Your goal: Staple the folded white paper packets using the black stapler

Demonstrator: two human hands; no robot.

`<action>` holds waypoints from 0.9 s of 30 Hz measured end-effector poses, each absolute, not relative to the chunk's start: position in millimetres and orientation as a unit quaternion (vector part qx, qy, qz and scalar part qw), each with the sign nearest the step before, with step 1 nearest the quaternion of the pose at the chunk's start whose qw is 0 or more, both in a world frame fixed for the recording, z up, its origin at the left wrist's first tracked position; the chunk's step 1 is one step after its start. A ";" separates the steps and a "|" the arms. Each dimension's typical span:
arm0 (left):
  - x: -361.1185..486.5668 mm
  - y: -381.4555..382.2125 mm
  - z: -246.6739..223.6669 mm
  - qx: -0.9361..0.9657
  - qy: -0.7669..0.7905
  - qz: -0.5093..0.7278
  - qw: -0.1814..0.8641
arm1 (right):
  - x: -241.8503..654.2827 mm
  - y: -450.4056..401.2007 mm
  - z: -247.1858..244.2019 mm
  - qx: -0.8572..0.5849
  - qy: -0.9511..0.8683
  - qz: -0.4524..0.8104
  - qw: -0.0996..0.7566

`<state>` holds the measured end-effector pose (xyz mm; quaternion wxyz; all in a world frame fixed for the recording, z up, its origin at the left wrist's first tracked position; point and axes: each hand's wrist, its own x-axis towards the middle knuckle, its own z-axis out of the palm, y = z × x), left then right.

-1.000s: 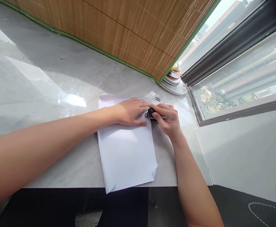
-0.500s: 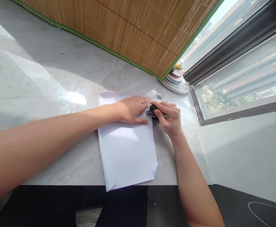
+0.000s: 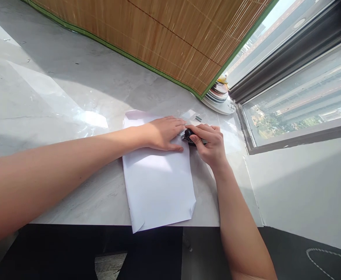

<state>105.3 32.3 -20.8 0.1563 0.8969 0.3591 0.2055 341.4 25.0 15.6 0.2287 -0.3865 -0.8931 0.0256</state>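
Observation:
A white sheaf of paper [image 3: 161, 186] lies on the marbled table, its near end jutting past the front edge and its corners bent. Across its upper part my left hand [image 3: 167, 133] rests flat, fingers stretched toward the right edge. My right hand [image 3: 209, 142] is wrapped round a small black stapler [image 3: 188, 134]. The stapler's nose sits at the paper's right edge, by the left fingertips. Several staples [image 3: 181, 133] show in the paper there, partly covered by the fingers. How far the jaws are pressed I cannot tell.
Strips of staples [image 3: 198, 118] lie beyond my right hand. Loose staples [image 3: 28, 60] are scattered at the far left of the table [image 3: 71, 93]. A bamboo blind [image 3: 170, 35] with green trim hangs across the back. Stacked plates [image 3: 218, 102] stand in the corner by the window [image 3: 292, 105].
The stapler's top looks slightly lower over the paper's edge. Both hands stay in nearly the same place; the whole view has shifted a little.

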 end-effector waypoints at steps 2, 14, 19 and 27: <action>105.4 32.2 -19.9 0.897 0.359 0.206 0.156 | 341.1 24.9 15.8 -0.389 -0.892 0.024 0.230; 105.1 32.4 -18.4 0.894 0.347 0.227 0.170 | 337.8 24.1 16.7 -0.397 -0.888 0.027 0.232; 106.1 33.2 -18.8 0.894 0.337 0.235 0.176 | 336.0 23.2 18.1 -0.399 -0.887 0.034 0.231; 106.5 33.4 -17.3 0.891 0.337 0.239 0.188 | 336.0 23.6 16.8 -0.399 -0.889 0.028 0.223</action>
